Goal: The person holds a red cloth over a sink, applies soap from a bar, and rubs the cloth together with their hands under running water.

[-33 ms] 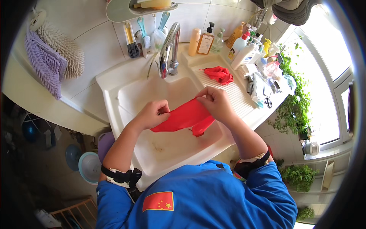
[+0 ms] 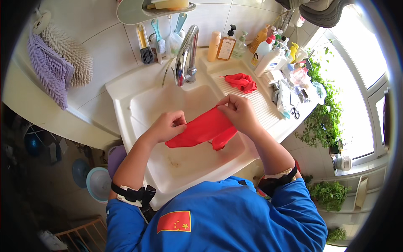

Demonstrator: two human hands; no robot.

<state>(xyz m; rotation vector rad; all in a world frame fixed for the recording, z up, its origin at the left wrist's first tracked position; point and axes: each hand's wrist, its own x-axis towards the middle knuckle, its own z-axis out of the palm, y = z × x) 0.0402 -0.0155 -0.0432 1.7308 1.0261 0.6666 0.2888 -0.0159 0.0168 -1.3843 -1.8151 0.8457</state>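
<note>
From where I stand, the person's left hand [image 2: 168,126] and right hand [image 2: 238,112] each pinch an edge of a red cloth [image 2: 203,129], stretched between them over the white sink [image 2: 161,166], whose bottom shows brownish specks. A second red cloth [image 2: 242,82] lies crumpled on the ribbed drainboard [image 2: 268,111]. Behind it, a pump bottle [image 2: 226,46] holds amber liquid; up on the wall, a soap dish [image 2: 127,12] carries a yellowish bar [image 2: 172,4].

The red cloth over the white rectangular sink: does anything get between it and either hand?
Nothing visible does: the bare left hand and bare right hand both grip the red cloth directly, above the white sink. The curved chrome faucet stands beyond them, not between.
</note>
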